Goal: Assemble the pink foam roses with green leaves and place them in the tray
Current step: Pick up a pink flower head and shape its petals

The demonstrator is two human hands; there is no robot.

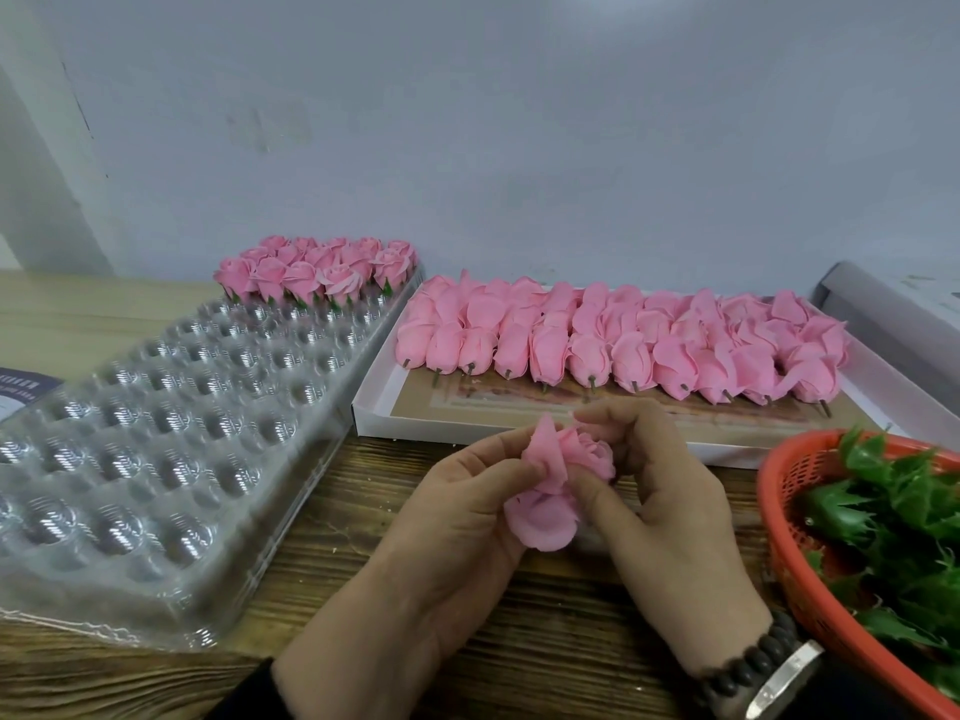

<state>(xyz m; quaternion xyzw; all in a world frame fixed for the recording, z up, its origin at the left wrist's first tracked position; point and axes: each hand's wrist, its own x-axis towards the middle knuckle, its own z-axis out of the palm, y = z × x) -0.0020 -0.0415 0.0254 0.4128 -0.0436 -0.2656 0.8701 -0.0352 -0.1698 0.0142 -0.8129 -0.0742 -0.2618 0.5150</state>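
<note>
Both hands, left hand and right hand, pinch a pink rose just in front of the white box of roses. Left of the box, a clear tray holds finished roses at its far end; right of it, a red basket holds green leaves.

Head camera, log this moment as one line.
both hands hold pink rose | no leaf on it | leaves in red basket | clear tray mostly unfilled

Soft, even light; glare on tray; edges warped.
</note>
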